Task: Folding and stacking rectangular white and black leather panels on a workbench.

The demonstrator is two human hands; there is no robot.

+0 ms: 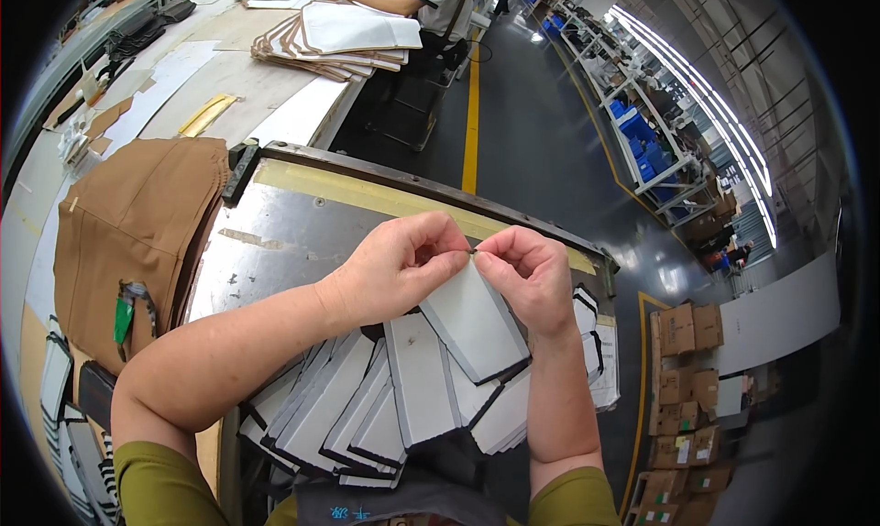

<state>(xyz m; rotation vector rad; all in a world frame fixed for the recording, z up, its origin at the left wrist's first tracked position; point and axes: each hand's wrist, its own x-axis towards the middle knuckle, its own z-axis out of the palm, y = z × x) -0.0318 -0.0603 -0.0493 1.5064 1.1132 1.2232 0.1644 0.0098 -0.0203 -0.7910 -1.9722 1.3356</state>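
Both hands are pinching at the narrow upper end of one white panel, the thumb and forefinger of each closed on it. Left hand and right hand are almost touching, fingertips facing, with a small dark bit of edging visible between them. The panel hangs tilted below the fingers, its dark-edged lower end over other panels; whether it rests on them cannot be determined.

Nearest the body, a dark apron is noted between two olive sleeves. Just beyond it, a pile of similar panels, white with black edges, lies fanned and overlapping at the near side of a metal worktop. More dark-edged pieces sit beyond the right wrist. Along the worktop's far side runs yellow tape, next to a dark rail.

To the left, brown fabric pieces lie stacked, with a green-marked item on them, partly unclear. Cardboard boxes are stacked on the right.

Farther off, white sheets with brown edges are piled on a long table, beside a seated co-worker. Across the aisle, shelving holds blue bins.
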